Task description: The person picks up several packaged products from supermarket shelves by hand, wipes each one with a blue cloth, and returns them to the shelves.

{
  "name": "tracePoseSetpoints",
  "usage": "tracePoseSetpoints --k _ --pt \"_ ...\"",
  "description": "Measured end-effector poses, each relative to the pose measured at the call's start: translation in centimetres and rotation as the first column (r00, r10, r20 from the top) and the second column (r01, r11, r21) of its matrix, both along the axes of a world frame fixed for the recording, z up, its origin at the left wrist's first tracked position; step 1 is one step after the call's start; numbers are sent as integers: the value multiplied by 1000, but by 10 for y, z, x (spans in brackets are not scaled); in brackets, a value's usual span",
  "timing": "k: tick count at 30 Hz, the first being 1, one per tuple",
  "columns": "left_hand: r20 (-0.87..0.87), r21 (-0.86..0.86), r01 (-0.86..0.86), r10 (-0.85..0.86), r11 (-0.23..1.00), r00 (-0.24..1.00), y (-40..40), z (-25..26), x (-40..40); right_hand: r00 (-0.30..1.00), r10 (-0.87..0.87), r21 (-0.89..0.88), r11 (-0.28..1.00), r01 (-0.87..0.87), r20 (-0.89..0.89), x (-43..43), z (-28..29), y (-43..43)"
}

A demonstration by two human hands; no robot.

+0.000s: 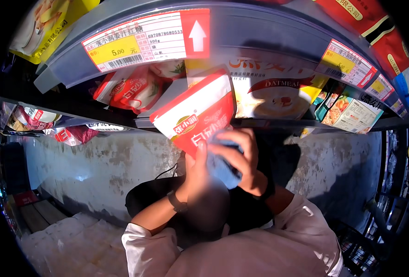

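Between my hands is a red and white sugar pouch (199,110), tilted, with its top pointing up and left. My left hand (196,171) grips its lower end, the thumb lying along the printed front. A blue cloth (223,169) is bunched in my right hand (246,155), against the lower right part of the pouch. The cloth hides that part of the print. Behind the pouch, a large white and yellow oatmeal packet (277,90) stands on the lower shelf.
A grey shelf edge (260,34) carrying price tags (145,38) crosses above my hands. Similar red pouches (135,90) lie left on the lower shelf, and a teal-edged food packet (353,107) stands right. Wrapped white packages (76,239) sit at floor level, lower left.
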State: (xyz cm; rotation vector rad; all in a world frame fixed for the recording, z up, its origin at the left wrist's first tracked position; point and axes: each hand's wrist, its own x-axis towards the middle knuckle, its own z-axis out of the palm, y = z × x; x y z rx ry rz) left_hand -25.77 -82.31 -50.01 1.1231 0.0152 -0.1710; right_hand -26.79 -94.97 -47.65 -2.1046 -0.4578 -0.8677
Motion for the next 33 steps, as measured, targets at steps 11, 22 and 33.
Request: tracePoseSetpoints --k 11,22,33 --pt "-111 114 43 -31 992 993 10 7 11 998 26 -96 995 -31 -51 -16 -19 -11" --pt "56 285 179 -202 942 978 5 6 7 992 -103 52 993 107 -74 -2 -24 -15" --pt "142 291 127 -174 948 974 -2 4 6 1000 5 3 1000 -5 -28 -6 -12 -10"
